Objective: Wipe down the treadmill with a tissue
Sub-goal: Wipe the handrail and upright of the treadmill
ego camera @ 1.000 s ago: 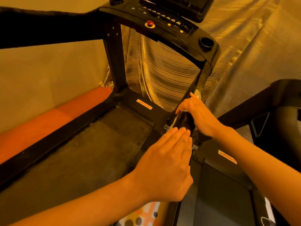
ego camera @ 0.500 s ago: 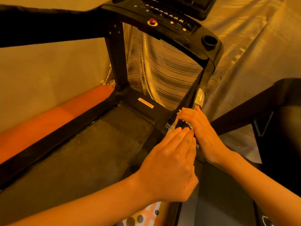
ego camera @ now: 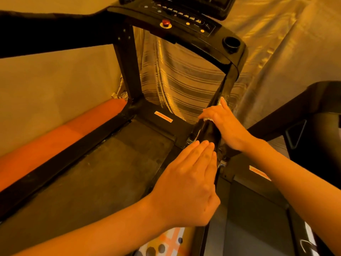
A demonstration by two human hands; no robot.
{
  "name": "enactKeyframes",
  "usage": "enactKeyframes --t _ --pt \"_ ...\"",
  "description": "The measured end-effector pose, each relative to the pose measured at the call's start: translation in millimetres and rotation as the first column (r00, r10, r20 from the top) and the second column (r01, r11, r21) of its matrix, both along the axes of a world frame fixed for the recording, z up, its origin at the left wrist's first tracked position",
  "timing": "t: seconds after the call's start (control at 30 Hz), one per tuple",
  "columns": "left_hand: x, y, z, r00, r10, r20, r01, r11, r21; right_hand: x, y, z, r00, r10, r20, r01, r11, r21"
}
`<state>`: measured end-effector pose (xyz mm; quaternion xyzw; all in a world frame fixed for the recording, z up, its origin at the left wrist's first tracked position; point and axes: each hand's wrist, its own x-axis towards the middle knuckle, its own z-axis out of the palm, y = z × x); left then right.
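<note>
tissue (ego camera: 208,118): white, crumpled, on right upright (ego camera: 228,81) of treadmill (ego camera: 103,169), under right hand (ego camera: 226,125); edges peeking past fingertips. right fingers curved over it, clasping. left hand (ego camera: 186,183): fingers straight, together, tips against upright's base, holding nothing.

The black treadmill (ego camera: 127,71) stands upright, its belt dark and dusty. A crumpled pale tissue (ego camera: 208,118) wraps low around its right post (ego camera: 231,76).

the tissue (ego camera: 208,118) is mostly hidden beneath the fingers (ego camera: 209,112) of the right hand (ego camera: 226,125); far above them, the screen (ego camera: 193,4) of the treadmill (ego camera: 127,71) is cut by the top edge.
</note>
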<state>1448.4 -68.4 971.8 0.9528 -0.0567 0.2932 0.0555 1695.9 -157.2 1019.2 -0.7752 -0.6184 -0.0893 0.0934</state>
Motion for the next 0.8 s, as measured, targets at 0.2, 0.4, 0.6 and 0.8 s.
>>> enactKeyframes --t 0.2,0.4,0.6,0.8 --pt "0.2 -0.7 -3.0 0.999 -0.017 0.036 0.018 0.999 -0.048 -25.0 6.8 -30.2 0.995 0.05 -0.09 -0.057 0.995 -0.076" --pt "-1.1 -0.8 -2.3 1.0 -0.006 -0.014 0.006 1.0 -0.025 -18.8 5.4 15.5 1.0 0.012 0.004 -0.012 0.998 -0.057" --pt "1.7 -0.7 -7.2 1.0 -0.025 -0.01 0.024 0.996 -0.081 -59.3 -23.0 3.1 0.993 0.095 -0.069 -0.099 0.994 -0.05" --pt "0.0 -1.5 -5.2 1.0 -0.025 0.018 0.027 0.995 -0.097 -10.3 6.3 -15.8 1.0 0.005 0.022 -0.003 0.995 -0.104"
